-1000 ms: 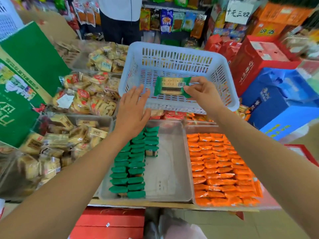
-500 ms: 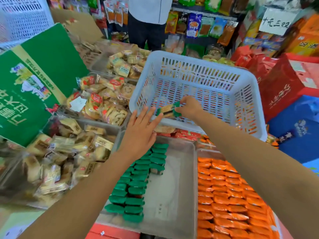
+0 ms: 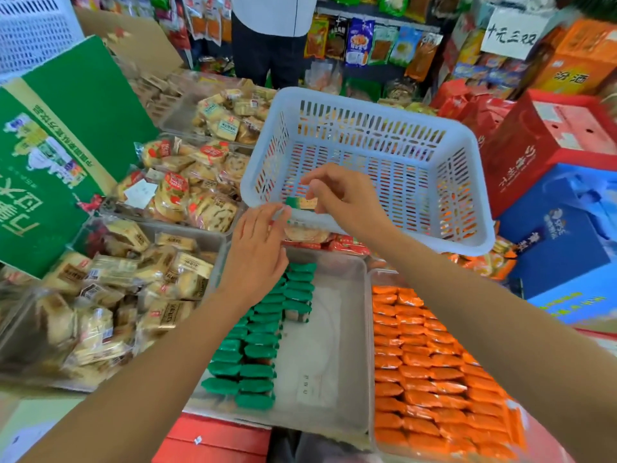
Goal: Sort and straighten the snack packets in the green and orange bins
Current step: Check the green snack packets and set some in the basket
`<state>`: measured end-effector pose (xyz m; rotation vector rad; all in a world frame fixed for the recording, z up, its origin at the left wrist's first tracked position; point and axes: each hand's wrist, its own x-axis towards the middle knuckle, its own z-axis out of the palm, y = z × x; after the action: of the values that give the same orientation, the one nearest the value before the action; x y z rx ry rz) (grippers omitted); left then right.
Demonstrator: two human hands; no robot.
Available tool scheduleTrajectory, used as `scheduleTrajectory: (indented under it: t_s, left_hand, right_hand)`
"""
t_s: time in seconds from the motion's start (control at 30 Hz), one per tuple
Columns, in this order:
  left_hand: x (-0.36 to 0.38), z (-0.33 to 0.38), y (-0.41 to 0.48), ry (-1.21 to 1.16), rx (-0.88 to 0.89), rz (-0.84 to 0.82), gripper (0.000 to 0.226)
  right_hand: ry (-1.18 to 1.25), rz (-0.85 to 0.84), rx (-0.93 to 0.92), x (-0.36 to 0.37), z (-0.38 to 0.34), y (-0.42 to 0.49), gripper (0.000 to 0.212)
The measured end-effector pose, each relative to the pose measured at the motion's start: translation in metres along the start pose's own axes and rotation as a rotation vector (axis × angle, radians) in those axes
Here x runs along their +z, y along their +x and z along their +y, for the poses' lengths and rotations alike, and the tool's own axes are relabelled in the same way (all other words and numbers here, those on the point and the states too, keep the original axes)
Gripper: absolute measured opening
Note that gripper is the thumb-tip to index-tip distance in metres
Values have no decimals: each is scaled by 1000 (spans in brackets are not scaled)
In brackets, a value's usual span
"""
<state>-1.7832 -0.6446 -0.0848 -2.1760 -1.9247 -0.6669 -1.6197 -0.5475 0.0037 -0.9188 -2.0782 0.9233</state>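
My right hand (image 3: 344, 198) pinches a small cracker packet with green ends (image 3: 300, 203) just over the near rim of a white slotted basket (image 3: 474, 168). My left hand (image 3: 257, 248) reaches up from below, and its fingertips touch the packet's left end. Below the hands a metal tray (image 3: 334, 345) holds two neat rows of green packets (image 3: 260, 345) along its left side. To its right, a second tray is packed with rows of orange packets (image 3: 434, 379).
Clear bins of wrapped cakes and biscuits (image 3: 133, 289) fill the left. A green carton (image 3: 66, 135) leans at far left. Red and blue gift boxes (image 3: 551, 195) are stacked on the right. A person (image 3: 273, 35) stands behind the display.
My right hand has drawn the packet back to the basket's near rim. My left hand's fingers have closed together and risen to meet the packet. The view has dipped slightly.
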Motion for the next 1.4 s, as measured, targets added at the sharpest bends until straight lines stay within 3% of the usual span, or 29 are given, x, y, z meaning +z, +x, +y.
scheduleTrajectory:
  t_s: [0.1,0.27,0.37,0.5,0.67,0.87,0.97,1.07,1.17,1.27,1.33,1.4]
  left_hand:
    - [5,5,-34,-13,-44,28,43]
    - [51,-2,-104,42,-77,-395,54]
    - [74,-6,-137,90,-56,-526,62]
    - [86,-6,-153,94,-57,-550,64]
    - [91,-7,-157,84,-57,-507,64]
    - [94,-9,-158,71,-63,-522,65]
    - [91,-7,-154,30,-72,-486,64]
    - [81,0,-142,-198,-218,-364,62]
    - [58,18,-112,-751,-620,-314,55]
    - [39,34,-83,-1244,-945,-334,27]
    - [33,37,-77,-1380,-999,-296,12]
    - [28,35,-77,-1460,-989,-308,15]
  right_hand:
    - [-5,-43,-68,25,-3,-36,15]
    - [-248,-154,160,75,55,-98,11]
    - [-407,-267,291,94,90,-126,17]
    - [-574,-321,293,116,114,-146,30]
    - [-630,-218,252,131,124,-143,21]
    - [-441,-157,253,110,127,-135,14]
    - [-253,-144,380,89,119,-125,12]
    - [20,-28,570,67,104,-117,11]
    - [311,29,682,50,86,-117,8]
    - [493,61,813,44,75,-123,5]
    - [603,83,896,42,73,-126,10]
    - [673,75,918,39,71,-128,13]
